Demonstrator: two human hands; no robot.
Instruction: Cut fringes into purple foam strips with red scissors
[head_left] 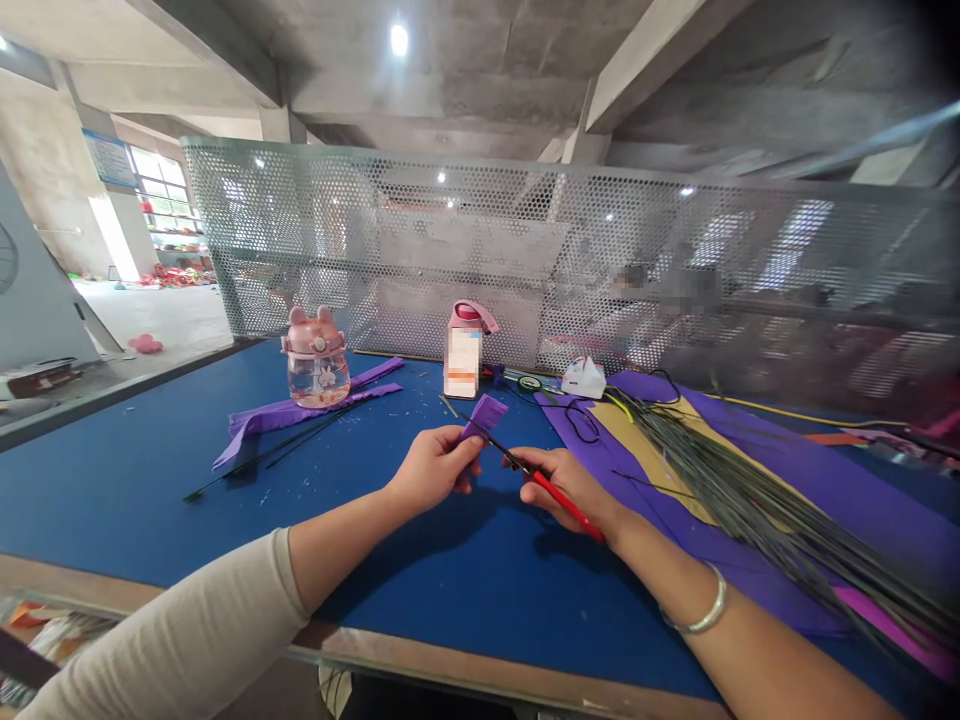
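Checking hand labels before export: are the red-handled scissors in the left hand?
No, the right hand holds the red-handled scissors, while the left hand grips the folded purple piece.

No readable text, pillar notice (111, 158) too small to read; phone screen (463, 362) blurred

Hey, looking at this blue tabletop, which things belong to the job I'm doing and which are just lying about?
Belongs to the job:
- folded purple strip, in the left hand
- red-handled scissors, in the right hand
- probably the bundle of thin dark-green stems

Apparently just lying about:
- clear bottle with pink eared lid
- upright phone with pale screen
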